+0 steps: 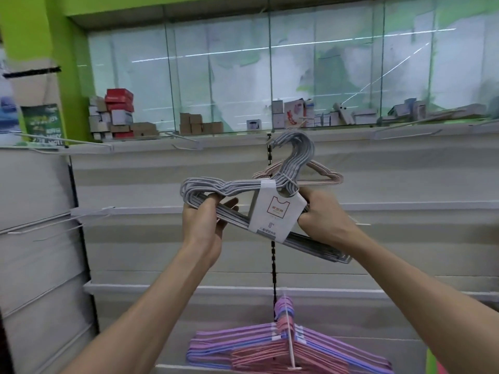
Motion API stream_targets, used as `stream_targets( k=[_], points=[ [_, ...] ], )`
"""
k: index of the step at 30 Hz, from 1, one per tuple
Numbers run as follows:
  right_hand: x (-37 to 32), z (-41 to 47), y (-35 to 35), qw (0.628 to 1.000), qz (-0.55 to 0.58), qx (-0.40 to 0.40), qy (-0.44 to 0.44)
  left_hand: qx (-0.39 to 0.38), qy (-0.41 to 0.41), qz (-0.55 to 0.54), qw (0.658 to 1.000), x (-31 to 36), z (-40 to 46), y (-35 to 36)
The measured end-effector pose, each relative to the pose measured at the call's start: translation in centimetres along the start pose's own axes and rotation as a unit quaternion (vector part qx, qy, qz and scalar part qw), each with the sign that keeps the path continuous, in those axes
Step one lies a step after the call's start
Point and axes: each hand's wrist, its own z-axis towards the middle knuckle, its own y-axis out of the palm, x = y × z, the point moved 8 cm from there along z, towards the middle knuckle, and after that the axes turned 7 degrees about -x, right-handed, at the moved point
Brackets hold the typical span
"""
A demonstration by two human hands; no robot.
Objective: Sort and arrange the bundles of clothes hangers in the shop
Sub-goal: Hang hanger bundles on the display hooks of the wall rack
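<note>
Both hands grip the grey hanger bundle up by the wall: left hand curled round its end, right hand beside the label; level it, then guide the hooks onto a peg

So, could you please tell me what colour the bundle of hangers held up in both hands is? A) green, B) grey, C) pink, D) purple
B: the bundle of hangers gripped by the left hand and the right hand is grey, with a white paper label wrapped round its middle; the purple and pink bundles hang lower down on the wall.
</note>
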Motion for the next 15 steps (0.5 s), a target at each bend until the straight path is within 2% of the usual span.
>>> stream_targets(
  k=[8, 15],
  points=[
    [-1.2, 7.7, 4.5, 0.997, 0.009, -0.032, -0.066, 0.057, 0.003, -0.008, 0.998, -0.3, 6.5, -5.6],
    [-1.7, 14.0, 7.7, 0.993, -0.012, -0.057, -0.098, 0.082, 0.013, 0.043, 0.996, 1.0, 11.5, -9.4]
  ],
)
